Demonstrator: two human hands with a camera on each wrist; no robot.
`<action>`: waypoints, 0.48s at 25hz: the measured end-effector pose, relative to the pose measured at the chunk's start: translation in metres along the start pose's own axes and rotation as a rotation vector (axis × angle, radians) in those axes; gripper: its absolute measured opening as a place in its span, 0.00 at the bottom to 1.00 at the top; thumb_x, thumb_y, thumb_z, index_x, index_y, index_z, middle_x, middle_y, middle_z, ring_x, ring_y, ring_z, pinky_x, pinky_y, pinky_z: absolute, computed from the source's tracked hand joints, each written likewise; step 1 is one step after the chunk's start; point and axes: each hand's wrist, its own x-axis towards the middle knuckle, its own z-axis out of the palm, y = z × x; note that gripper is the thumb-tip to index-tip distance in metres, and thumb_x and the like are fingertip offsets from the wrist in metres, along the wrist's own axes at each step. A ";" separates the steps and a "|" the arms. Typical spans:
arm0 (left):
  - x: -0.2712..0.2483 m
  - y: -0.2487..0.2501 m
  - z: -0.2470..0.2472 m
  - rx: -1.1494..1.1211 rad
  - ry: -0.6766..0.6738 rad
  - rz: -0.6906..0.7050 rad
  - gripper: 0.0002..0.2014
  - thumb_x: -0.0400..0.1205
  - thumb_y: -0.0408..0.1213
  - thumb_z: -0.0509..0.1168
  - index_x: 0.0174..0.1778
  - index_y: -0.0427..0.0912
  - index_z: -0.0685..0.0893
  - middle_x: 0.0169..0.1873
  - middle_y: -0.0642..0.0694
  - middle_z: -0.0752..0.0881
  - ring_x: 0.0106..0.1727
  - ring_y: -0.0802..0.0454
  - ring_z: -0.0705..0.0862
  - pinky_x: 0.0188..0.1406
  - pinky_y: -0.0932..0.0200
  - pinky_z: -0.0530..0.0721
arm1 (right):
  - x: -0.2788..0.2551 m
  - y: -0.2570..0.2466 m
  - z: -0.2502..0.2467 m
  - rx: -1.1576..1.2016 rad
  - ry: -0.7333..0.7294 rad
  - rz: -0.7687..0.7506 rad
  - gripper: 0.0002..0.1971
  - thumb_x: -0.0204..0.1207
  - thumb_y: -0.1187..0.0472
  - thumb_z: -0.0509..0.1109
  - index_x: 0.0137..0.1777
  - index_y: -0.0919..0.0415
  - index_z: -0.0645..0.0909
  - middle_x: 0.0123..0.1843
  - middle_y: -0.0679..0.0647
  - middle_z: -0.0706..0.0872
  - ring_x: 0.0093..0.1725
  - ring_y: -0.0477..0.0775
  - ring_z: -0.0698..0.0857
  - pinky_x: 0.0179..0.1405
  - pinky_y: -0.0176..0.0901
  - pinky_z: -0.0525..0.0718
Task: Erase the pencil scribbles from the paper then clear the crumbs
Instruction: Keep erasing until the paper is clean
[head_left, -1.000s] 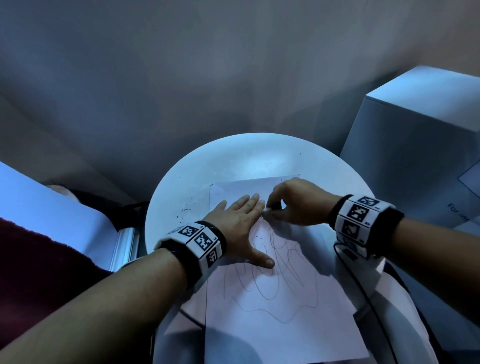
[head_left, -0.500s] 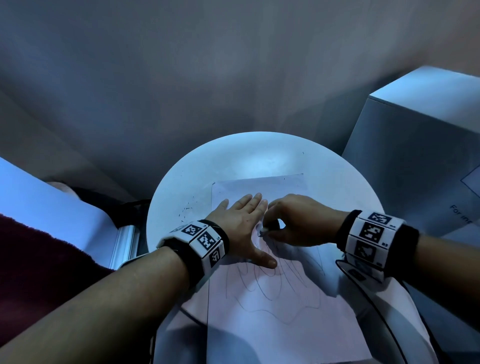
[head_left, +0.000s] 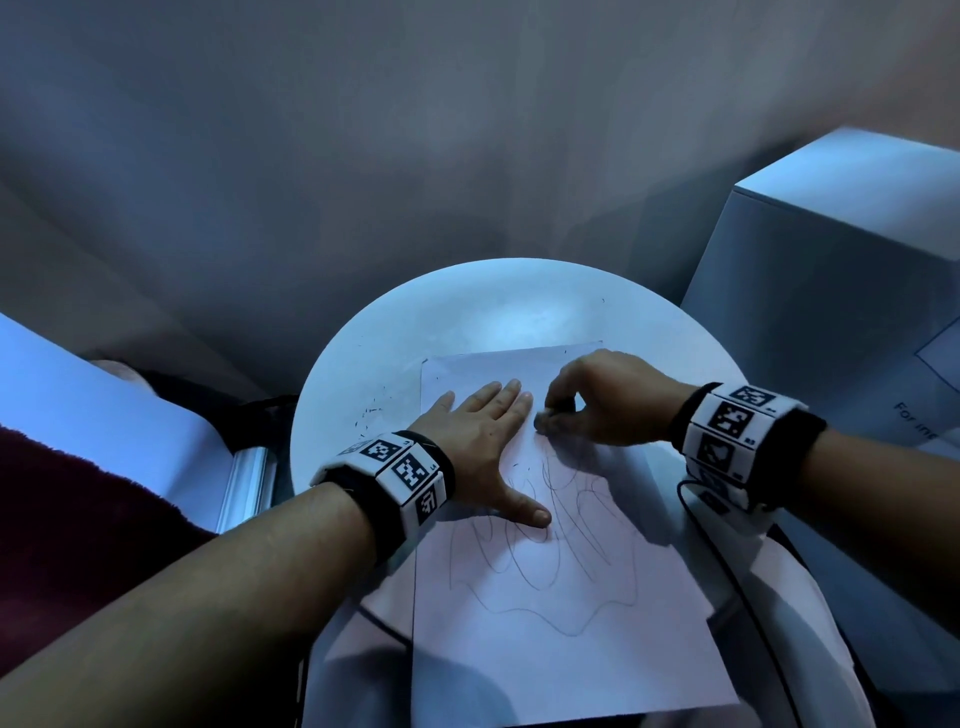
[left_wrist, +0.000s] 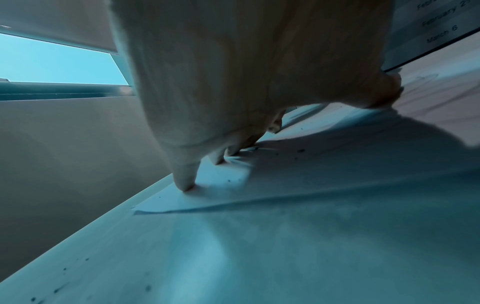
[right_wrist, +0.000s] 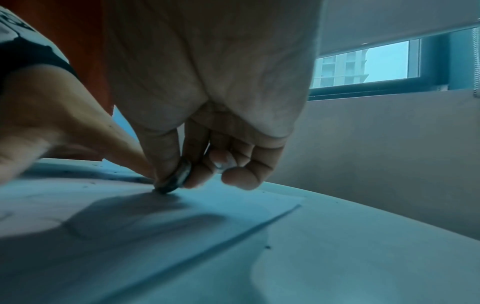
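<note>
Head view: left hand (head_left: 483, 441) spread flat on white sheet of paper (head_left: 561, 649) with looping pencil scribbles (head_left: 545, 566), centre frame, on round white table (head_left: 467, 322); right hand (head_left: 608, 400) pinching small grey eraser (head_left: 543, 423).
Left wrist: fingertips (left_wrist: 184, 183) pressing paper, dark crumbs (left_wrist: 298, 153) lower right.
Right wrist: eraser (right_wrist: 172, 180) touching paper.

White rectangular paper sheet (head_left: 561, 649) — thin grey looping pencil scribbles (head_left: 545, 566). Round white table (head_left: 467, 312) — dark crumb specks (head_left: 371, 413). Wristbands (head_left: 405, 475) black, white tiles with black square-code patterns. Small grey-smudged eraser (right_wrist: 172, 182).
</note>
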 end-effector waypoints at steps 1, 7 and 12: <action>0.000 0.000 0.000 0.000 -0.001 0.000 0.67 0.64 0.84 0.60 0.88 0.51 0.33 0.87 0.54 0.32 0.87 0.55 0.33 0.87 0.39 0.41 | -0.002 0.000 0.003 -0.007 0.006 -0.014 0.12 0.77 0.44 0.71 0.46 0.51 0.89 0.43 0.48 0.91 0.44 0.54 0.86 0.47 0.52 0.87; 0.000 0.000 -0.001 0.007 -0.007 0.003 0.67 0.65 0.84 0.60 0.88 0.50 0.33 0.87 0.54 0.32 0.87 0.55 0.33 0.86 0.39 0.42 | -0.006 -0.006 0.001 -0.034 -0.105 -0.096 0.13 0.77 0.43 0.70 0.44 0.51 0.88 0.43 0.47 0.91 0.42 0.52 0.86 0.44 0.47 0.85; 0.000 0.001 -0.002 0.005 -0.013 0.005 0.67 0.65 0.83 0.61 0.88 0.50 0.33 0.87 0.53 0.32 0.87 0.54 0.33 0.86 0.38 0.41 | -0.011 -0.011 0.010 -0.056 -0.068 -0.149 0.12 0.78 0.46 0.68 0.44 0.53 0.88 0.42 0.49 0.90 0.39 0.52 0.83 0.40 0.45 0.83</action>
